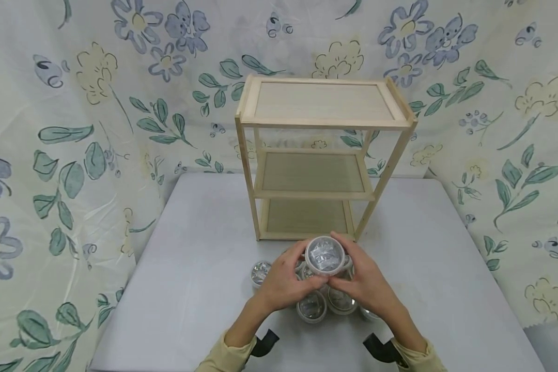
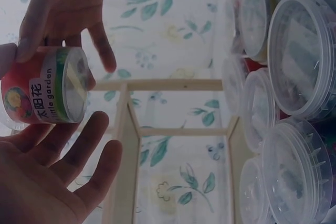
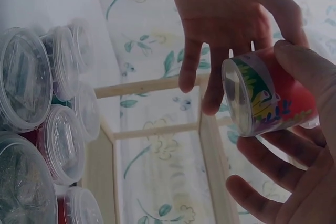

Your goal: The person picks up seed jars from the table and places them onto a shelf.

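Both hands hold one small clear plastic tub [image 1: 325, 254] above a group of similar tubs. My left hand [image 1: 283, 281] grips its left side, and my right hand [image 1: 366, 281] grips the right, thumbs toward me. In the left wrist view the tub [image 2: 44, 85] shows a red label with "little garden" lettering and a flower picture. Its clear lid and red, green-edged wrap [image 3: 273, 93] also face the right wrist view. Beneath the hands stand several lidded tubs [image 1: 311, 307], partly hidden; one tub [image 1: 260, 273] sits at the left of the group.
A three-tier wooden shelf [image 1: 325, 125] stands behind the hands on the white table [image 1: 204, 227]. Flower-patterned cloth [image 1: 93, 155] hangs around the back and sides. Black straps [image 1: 265, 343] show at the wrists.
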Demonstrator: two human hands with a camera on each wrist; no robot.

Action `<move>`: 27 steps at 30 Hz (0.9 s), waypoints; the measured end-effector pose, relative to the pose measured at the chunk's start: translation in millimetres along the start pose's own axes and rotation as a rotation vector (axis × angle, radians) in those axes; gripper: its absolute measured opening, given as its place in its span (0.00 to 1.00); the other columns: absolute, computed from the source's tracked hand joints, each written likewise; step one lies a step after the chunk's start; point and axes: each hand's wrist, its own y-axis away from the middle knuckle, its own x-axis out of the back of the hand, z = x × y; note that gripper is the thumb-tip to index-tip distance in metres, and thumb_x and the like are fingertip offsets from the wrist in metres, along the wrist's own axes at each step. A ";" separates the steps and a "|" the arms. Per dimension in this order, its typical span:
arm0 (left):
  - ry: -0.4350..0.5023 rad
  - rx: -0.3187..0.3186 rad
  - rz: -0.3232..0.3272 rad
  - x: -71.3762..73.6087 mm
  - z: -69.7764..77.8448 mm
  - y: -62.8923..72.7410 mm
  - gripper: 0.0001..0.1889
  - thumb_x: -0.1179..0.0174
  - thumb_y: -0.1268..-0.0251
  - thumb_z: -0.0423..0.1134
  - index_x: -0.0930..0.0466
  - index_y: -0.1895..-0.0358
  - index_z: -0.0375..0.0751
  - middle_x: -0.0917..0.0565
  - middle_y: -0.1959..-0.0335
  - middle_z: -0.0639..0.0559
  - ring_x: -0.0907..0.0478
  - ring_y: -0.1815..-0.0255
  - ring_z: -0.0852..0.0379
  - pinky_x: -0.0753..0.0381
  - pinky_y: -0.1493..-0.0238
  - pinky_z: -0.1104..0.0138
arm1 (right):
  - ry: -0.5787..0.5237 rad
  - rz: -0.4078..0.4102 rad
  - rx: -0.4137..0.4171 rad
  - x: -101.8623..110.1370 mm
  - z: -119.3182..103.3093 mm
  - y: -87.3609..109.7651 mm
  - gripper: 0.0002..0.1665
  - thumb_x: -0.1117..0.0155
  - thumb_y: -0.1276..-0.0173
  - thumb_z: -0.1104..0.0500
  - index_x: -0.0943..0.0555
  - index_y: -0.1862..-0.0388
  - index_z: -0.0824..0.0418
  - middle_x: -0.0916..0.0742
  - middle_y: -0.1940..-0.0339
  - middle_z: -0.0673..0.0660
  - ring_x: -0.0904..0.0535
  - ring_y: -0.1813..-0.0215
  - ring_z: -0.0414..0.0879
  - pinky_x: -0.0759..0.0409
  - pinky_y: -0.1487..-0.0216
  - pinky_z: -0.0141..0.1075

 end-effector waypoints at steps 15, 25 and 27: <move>0.037 0.026 0.009 3.2 0.3 0.3 0.32 0.34 0.45 0.48 0.27 0.36 0.43 0.17 0.47 0.52 0.20 0.49 0.56 0.19 0.51 0.58 | -0.074 -0.079 -0.067 4.7 3.4 6.0 0.53 0.21 0.45 0.59 0.39 0.24 0.56 0.23 0.34 0.54 0.25 0.35 0.49 0.25 0.39 0.53; 0.052 0.034 0.034 6.9 -0.4 -1.6 0.33 0.33 0.45 0.49 0.27 0.35 0.43 0.17 0.46 0.51 0.20 0.47 0.56 0.19 0.50 0.52 | -0.082 -0.030 -0.044 8.0 14.3 11.5 0.52 0.23 0.44 0.63 0.38 0.24 0.53 0.19 0.42 0.49 0.21 0.44 0.46 0.23 0.44 0.50; 0.040 0.029 0.038 8.4 0.2 -2.1 0.33 0.33 0.45 0.48 0.27 0.35 0.42 0.17 0.46 0.51 0.19 0.48 0.55 0.19 0.50 0.51 | -0.075 -0.022 -0.046 8.5 17.1 13.3 0.52 0.23 0.45 0.63 0.38 0.24 0.54 0.19 0.42 0.49 0.21 0.45 0.47 0.23 0.44 0.48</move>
